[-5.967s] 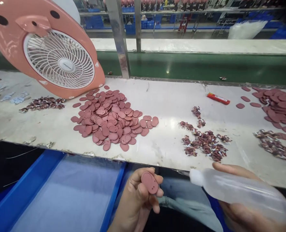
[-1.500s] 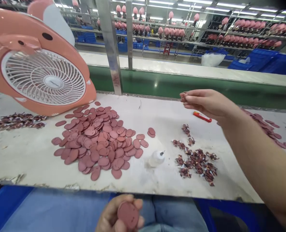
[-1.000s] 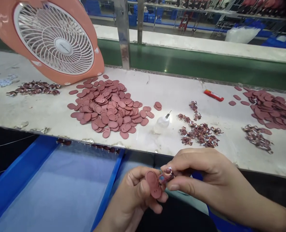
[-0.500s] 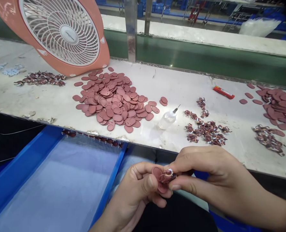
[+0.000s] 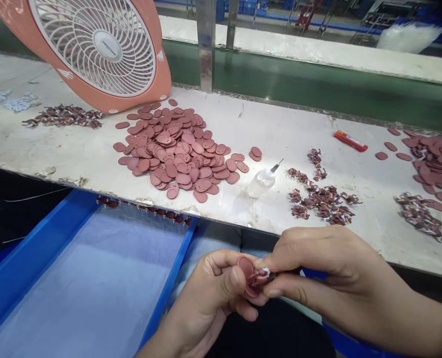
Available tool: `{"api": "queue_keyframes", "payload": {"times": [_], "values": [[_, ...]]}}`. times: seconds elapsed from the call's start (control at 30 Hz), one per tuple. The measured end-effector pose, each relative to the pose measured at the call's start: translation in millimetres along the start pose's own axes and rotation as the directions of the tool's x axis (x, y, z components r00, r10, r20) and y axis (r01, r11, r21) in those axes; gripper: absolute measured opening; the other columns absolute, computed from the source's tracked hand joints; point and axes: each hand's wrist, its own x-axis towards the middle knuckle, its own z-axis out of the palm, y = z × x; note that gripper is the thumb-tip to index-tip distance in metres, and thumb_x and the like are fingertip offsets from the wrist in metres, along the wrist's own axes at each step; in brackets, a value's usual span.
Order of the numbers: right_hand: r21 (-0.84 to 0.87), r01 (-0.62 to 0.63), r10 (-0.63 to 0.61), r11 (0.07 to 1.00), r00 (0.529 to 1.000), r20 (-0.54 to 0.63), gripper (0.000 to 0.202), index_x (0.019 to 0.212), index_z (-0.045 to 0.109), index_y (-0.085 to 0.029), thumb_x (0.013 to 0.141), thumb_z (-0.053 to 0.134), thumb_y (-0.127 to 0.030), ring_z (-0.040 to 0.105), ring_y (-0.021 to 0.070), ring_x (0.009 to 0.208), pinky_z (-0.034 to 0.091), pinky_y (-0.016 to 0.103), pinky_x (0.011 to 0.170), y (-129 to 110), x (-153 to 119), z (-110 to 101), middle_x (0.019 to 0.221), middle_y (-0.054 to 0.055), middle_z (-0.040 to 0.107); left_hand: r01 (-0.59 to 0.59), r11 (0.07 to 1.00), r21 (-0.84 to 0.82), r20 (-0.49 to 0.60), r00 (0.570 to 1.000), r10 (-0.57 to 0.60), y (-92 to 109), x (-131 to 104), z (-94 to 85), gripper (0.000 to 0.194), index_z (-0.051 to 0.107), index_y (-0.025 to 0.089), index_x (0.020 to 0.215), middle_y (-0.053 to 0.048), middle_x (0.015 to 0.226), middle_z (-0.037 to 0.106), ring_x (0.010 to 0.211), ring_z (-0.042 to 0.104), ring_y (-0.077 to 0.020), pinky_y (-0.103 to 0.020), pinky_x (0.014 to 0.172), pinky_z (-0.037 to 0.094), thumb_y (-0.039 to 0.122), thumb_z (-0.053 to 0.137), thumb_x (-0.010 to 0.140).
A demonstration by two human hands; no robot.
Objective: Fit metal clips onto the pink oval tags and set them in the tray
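Observation:
Between finger and thumb, my left hand [image 5: 217,288] grips a reddish-brown oval disc [image 5: 245,268] with a raised rim. My right hand [image 5: 317,278] pinches a small dark-red figurine [image 5: 262,276] with a white patch, pressed against the disc; my fingertips partly cover both pieces. On the bench beyond lies a large pile of reddish-brown oval discs [image 5: 183,149], some showing small holes. A clear bottle with a needle tip [image 5: 261,181] is to the right of that pile. Further right is a cluster of small dark-red figurines [image 5: 327,203].
A pink fan [image 5: 109,49] leans at the back left, near another figurine heap [image 5: 64,117]. A red box-like stick [image 5: 350,140], more discs [image 5: 440,159] and figurines [image 5: 420,216] lie right. A blue tray [image 5: 42,258] lined with film sits below the bench edge, holding a row of pieces.
The view has shifted slightly. Both hands stay together, and the figurine has tilted a little and moved slightly down against the disc.

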Motion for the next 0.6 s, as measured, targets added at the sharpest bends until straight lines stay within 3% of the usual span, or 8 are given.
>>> {"api": "queue_keyframes", "payload": {"times": [0.2, 0.43, 0.6], "values": [[-0.062, 0.032, -0.028, 0.998, 0.998, 0.063, 0.013, 0.103, 0.071, -0.026, 0.094, 0.067, -0.017, 0.066, 0.0087, 0.071, 0.051, 0.018, 0.067, -2.2, -1.0, -2.4, 0.084, -0.005, 0.075, -0.002, 1.0, 0.014, -0.014, 1.0, 0.002, -1.6, 0.0, -1.2, 0.032, 0.079, 0.017, 0.077, -0.002, 0.069, 0.073, 0.059, 0.066, -0.0099, -0.013, 0.049, 0.052, 0.046, 0.087, 0.066], [-0.146, 0.107, -0.095, 0.984, 0.992, 0.087, 0.007, 0.097, 0.067, -0.023, 0.097, 0.062, -0.018, 0.066, 0.0077, 0.073, 0.05, 0.015, 0.072, -3.8, -2.3, 0.1, 0.083, -0.003, 0.072, -0.011, 1.0, 0.008, -0.034, 0.999, 0.011, -0.8, -5.0, 2.0, 0.03, 0.08, 0.018, 0.077, 0.0, 0.063, 0.073, 0.053, 0.064, -0.0087, -0.014, 0.049, 0.051, 0.041, 0.091, 0.061], [-0.147, 0.167, -0.171, 0.975, 0.985, -0.015, 0.017, 0.113, 0.066, -0.026, 0.096, 0.063, -0.026, 0.066, 0.0128, 0.063, 0.054, 0.019, 0.056, -3.3, -13.5, 6.6, 0.079, 0.002, 0.071, 0.02, 1.0, -0.022, -0.052, 0.998, -0.021, 6.4, -10.0, 15.5, 0.027, 0.08, 0.022, 0.071, 0.002, 0.056, 0.072, 0.048, 0.061, -0.0077, -0.017, 0.052, 0.051, 0.033, 0.096, 0.052]]}}
